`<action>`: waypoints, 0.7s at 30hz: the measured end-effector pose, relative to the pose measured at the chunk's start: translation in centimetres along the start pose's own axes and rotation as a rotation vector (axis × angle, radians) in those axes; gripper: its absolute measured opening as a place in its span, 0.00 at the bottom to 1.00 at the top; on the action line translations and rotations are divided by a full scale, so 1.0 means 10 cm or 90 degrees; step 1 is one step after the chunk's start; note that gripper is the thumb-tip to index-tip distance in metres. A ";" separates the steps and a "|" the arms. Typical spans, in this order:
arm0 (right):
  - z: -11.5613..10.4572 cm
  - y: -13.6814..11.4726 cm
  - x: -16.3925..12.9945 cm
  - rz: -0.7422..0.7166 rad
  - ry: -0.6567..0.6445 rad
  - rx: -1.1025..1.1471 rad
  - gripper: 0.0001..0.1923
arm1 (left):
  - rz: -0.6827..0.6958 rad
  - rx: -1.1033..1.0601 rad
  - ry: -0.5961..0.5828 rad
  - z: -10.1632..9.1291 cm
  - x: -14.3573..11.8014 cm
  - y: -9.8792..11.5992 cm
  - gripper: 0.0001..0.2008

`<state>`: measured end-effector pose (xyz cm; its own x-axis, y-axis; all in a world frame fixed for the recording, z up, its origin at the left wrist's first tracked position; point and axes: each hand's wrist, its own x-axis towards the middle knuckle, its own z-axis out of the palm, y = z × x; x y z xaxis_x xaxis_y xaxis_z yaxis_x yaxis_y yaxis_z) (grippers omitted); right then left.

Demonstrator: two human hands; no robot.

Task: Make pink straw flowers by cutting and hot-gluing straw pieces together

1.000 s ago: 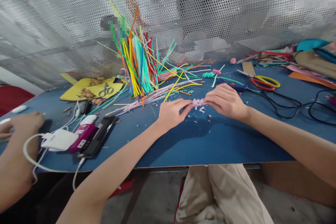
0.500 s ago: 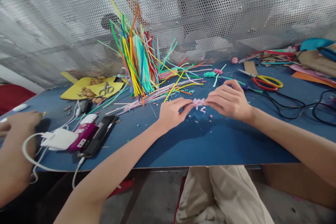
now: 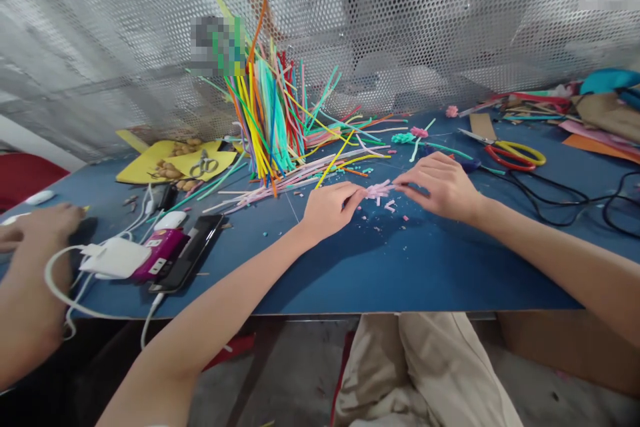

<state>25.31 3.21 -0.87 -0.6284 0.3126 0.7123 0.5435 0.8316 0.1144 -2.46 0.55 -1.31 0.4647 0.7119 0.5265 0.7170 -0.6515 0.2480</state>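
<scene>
Item 1, nearest: beige trousers (image 3: 425,373) seen below the near edge of the blue tabletop (image 3: 400,273).

Item 2, near left: white charger block w/ cable (image 3: 116,257), magenta power bank (image 3: 159,255) and black phone (image 3: 187,260) laid side by side at the table's edge. A co-worker's hand (image 3: 43,221) is seen just left of them, resting on the table.

Item 3, centre: left hand (image 3: 327,208) and right hand (image 3: 443,185) are brought close together over the tabletop, fingertips pinched on opposite ends of a small pale-pink fuzzy pipe-cleaner piece (image 3: 379,191). The piece is held between both hands, just above the table, approx. mid-table. Pink and teal clippings (image 3: 393,207) are scattered beneath it.

Item 4, beyond the hands: a mixed bundle of multicoloured pipe cleaners (image 3: 265,120), partly upright, partly fanned flat to the right. Small teal and pink finished twists (image 3: 407,137) lie behind the right hand.

Item 5, far left: yellow foam sheets (image 3: 150,163) w/ small steel scissors (image 3: 203,165) on top.

Item 6, far right: yellow-and-red-handled scissors (image 3: 510,152); black cable (image 3: 565,197) looped near them.

Item 7, backdrop: perforated metal screen (image 3: 425,20) along the table's far edge.
</scene>
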 end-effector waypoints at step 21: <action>-0.03 0.13 0.00 0.053 -0.001 0.048 0.09 | 0.127 0.032 0.004 0.08 0.05 -0.14 0.18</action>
<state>26.18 4.11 -0.55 -0.5838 0.3824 0.7162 0.5502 0.8350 0.0026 -2.83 2.02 -2.01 0.5966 0.5685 0.5665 0.6361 -0.7653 0.0982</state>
